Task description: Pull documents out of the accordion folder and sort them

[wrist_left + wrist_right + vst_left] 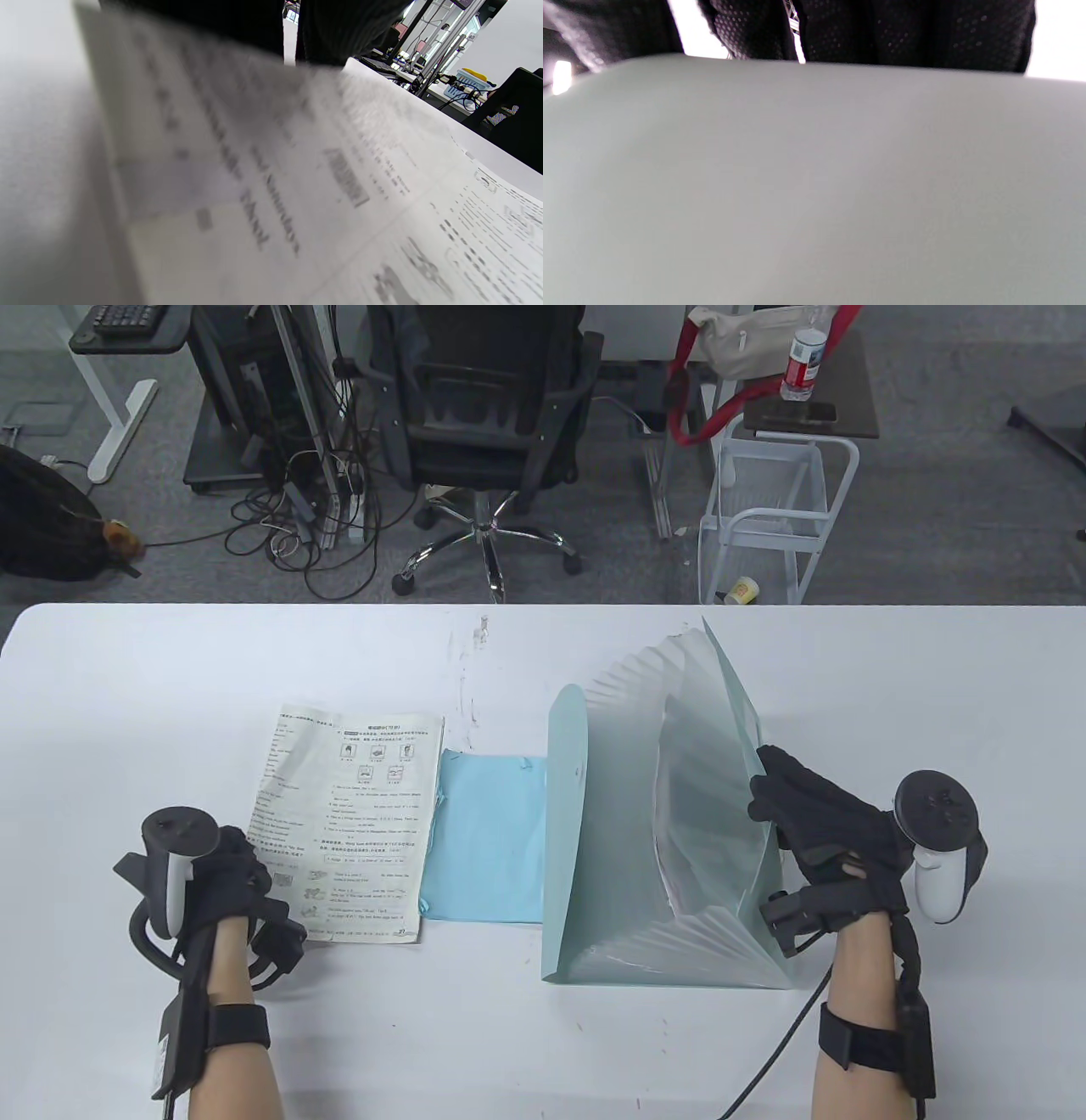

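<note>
A pale green accordion folder (628,831) stands open and fanned out on the white table (153,687), right of centre. My right hand (768,793) grips the top edge of its raised right panel; in the right wrist view the panel (814,178) fills the frame under my fingers (882,29). A printed white worksheet (356,814) lies left of centre. My left hand (250,861) holds its lower left edge, and the page (339,190) shows close and blurred in the left wrist view. A light blue sheet (488,840) lies between the worksheet and the folder.
Beyond the table's far edge stand a black office chair (484,415) and a white wire cart (772,517). Bare table top lies at the far left and along the front edge between my arms.
</note>
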The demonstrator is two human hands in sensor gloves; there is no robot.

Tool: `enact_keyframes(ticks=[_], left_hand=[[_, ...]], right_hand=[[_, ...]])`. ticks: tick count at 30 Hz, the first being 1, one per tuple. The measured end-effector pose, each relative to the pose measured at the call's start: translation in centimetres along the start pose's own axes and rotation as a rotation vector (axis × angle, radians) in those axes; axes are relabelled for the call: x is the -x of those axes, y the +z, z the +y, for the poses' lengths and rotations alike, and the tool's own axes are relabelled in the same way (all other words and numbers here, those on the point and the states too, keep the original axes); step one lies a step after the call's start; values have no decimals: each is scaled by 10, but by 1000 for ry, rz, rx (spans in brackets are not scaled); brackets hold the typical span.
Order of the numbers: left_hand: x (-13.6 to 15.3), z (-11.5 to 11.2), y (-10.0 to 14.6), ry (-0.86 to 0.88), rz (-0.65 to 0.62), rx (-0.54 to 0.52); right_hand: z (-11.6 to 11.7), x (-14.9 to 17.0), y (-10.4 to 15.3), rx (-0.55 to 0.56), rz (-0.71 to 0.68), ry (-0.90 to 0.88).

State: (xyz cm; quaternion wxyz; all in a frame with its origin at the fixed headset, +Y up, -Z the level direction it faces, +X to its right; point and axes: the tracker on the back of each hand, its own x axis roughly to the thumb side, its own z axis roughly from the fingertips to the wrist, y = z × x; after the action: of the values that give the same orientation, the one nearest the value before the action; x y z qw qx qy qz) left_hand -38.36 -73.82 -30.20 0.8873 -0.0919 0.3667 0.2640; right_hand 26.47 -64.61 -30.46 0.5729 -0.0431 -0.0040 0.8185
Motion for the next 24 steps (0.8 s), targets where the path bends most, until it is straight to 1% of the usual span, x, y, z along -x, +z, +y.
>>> enact_keyframes(ticks=[3,5,6,8,10,12,13,15,16,17,18,20,22,24], left_hand=[[1,-1,1,16,0,28],[-5,-1,5,41,-8,18],[-11,0,10,43,-28,24],[-26,3,19,40,-84,30],[-48,5,33,55,-167,49],[-72,5,51,82,-267,85],[-88,5,64,87,-342,122],[-113,6,88,79,-446,148],[-129,7,103,74,-525,151],[-138,7,113,73,-576,147],[-153,7,129,73,-640,128],[-175,4,153,55,-729,101],[-199,-3,178,58,-818,128],[-216,-11,198,69,-872,151]], right_hand=[[0,0,0,-4,1,-3],[1,0,-1,-20,-1,-7],[1,-1,0,-36,-4,-4],[1,-1,0,-31,-5,1],[1,-1,1,-29,-6,1],[1,-1,1,-24,-6,-2],[1,-1,1,-21,-6,-5],[0,0,0,-27,-7,-18],[0,0,0,-33,-5,-27],[0,0,0,-35,-5,-30],[-1,0,0,-34,-5,-32],[-1,1,0,-36,-4,-38],[-2,2,0,-37,-2,-48],[-3,2,0,-39,-2,-52]])
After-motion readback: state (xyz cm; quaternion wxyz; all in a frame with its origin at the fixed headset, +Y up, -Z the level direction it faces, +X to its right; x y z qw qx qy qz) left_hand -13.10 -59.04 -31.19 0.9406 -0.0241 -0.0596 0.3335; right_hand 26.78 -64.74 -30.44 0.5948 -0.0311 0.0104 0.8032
